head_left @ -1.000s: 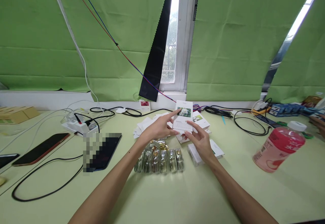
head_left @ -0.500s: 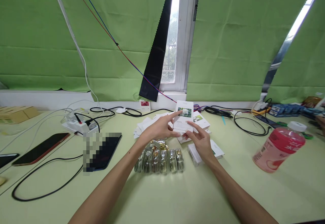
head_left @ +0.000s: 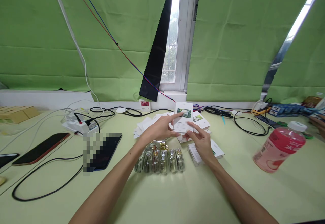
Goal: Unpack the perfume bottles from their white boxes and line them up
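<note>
Held up above the table is a small white box (head_left: 183, 107) with a white flower and green leaves printed on its front. My left hand (head_left: 162, 126) grips it from the left, fingers reaching across the picture. My right hand (head_left: 200, 139) pinches its lower right corner. Behind it lies another white flower-printed box (head_left: 201, 120), partly covered. A further white box (head_left: 215, 149) rests beside my right wrist. Below my hands stands a row of several small plastic-wrapped bottles (head_left: 164, 161) with gold or silver tops. White papers (head_left: 143, 126) lie partly behind my left hand.
To the right stands a pink drink bottle (head_left: 278, 148) with a white cap. Left are a dark phone (head_left: 109, 153), another phone with a red edge (head_left: 42, 149), and a power strip (head_left: 78, 126) with cables. Black cable coils (head_left: 219, 111) lie along the back wall.
The white box has tipped or sunk very slightly in my hands. Both hands keep their hold on it, and the other things nearby stay where they were.
</note>
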`<state>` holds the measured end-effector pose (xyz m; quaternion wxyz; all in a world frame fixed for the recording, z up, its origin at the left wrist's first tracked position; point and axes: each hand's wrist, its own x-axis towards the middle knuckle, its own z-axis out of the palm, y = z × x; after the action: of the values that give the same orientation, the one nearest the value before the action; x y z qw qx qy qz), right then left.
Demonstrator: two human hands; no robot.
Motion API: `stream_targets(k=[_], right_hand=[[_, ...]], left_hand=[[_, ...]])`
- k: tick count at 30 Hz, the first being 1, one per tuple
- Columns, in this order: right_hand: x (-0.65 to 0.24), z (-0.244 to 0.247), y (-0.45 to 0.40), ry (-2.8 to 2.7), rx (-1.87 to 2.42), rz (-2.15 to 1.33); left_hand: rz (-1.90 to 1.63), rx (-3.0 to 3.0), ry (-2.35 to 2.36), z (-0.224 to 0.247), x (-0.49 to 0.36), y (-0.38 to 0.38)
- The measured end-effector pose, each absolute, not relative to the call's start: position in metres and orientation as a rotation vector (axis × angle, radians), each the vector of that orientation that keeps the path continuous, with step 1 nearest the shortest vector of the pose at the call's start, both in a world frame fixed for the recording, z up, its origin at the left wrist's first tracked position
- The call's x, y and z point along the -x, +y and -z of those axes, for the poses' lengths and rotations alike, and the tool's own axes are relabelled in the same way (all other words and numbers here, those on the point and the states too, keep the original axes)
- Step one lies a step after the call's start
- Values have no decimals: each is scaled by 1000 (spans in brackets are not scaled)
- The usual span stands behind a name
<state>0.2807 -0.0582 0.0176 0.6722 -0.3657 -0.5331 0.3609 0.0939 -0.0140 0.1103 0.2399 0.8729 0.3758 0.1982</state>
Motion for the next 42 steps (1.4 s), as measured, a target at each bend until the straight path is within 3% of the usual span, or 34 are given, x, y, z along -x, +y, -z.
stream_targets(k=[25,36,42], right_hand=[[-282,-14,-57,-1313,797,-721],[-279,-13,-61,-1247,888,-746],[-280,-8,-60,-1425,1059,-591]], left_hand=[[-560,-2393,1050,-110,-90,-7],[-700,-2280,1082,-111,-89,-6],[-746,-2260,1102,-111,-89,-5]])
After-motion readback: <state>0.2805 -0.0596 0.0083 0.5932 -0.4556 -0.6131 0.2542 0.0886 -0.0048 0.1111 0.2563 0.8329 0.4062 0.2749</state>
